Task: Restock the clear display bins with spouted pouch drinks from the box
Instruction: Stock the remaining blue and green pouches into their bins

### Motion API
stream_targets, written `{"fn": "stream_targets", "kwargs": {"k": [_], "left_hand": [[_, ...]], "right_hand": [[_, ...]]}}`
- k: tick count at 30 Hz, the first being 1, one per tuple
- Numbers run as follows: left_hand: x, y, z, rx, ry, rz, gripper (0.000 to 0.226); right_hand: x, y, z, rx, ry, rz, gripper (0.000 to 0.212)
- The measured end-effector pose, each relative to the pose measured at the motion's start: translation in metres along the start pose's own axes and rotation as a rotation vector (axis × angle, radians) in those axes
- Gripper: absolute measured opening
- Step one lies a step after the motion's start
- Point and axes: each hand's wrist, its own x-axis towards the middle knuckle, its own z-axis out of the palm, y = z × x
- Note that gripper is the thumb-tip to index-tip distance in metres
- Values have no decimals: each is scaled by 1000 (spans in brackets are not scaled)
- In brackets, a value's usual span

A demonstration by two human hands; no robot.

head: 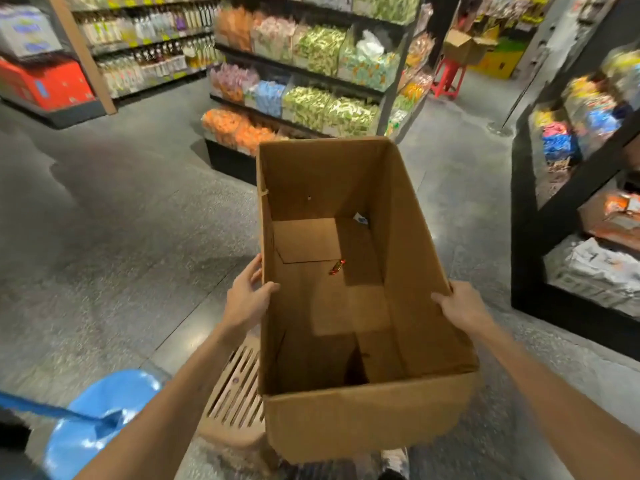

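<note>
Shop aisle, filled bins (311,102) far behind. Box (408,271) is held near, over a stool (235,403), left hand (247,299) and right hand (462,308) each curled over a side rim. No pouches seen inside; thin walls could buckle, box dropped.

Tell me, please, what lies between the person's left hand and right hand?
In the head view, the open cardboard box lies between them: the left hand and right hand grip its side walls.
</note>
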Motion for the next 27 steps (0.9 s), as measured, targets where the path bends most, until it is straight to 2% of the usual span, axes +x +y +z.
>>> {"fn": "stream_targets", "kwargs": {"k": [2, 5, 11, 16, 20, 24, 27], "left_hand": [[35, 23, 26, -32, 20, 14, 71], [82, 49, 58, -29, 67, 15, 77], [129, 79, 72, -86, 252, -29, 76], [151, 89, 24, -155, 484, -42, 76], [192, 83, -35, -199, 725, -33, 86], [255, 78, -94, -235, 881, -64, 78], [304, 78, -134, -235, 954, -151, 72]], "right_hand": [[38, -13, -31, 10, 4, -77, 12], [98, -33, -67, 27, -41, -179, 18], [204, -100, -88, 25, -153, -331, 24], [276, -189, -26, 59, -277, -422, 40], [322, -275, 45, 21, -373, -536, 46], [375, -364, 119, -47, -454, -641, 38], [416, -440, 164, -89, -502, -697, 45]]}}
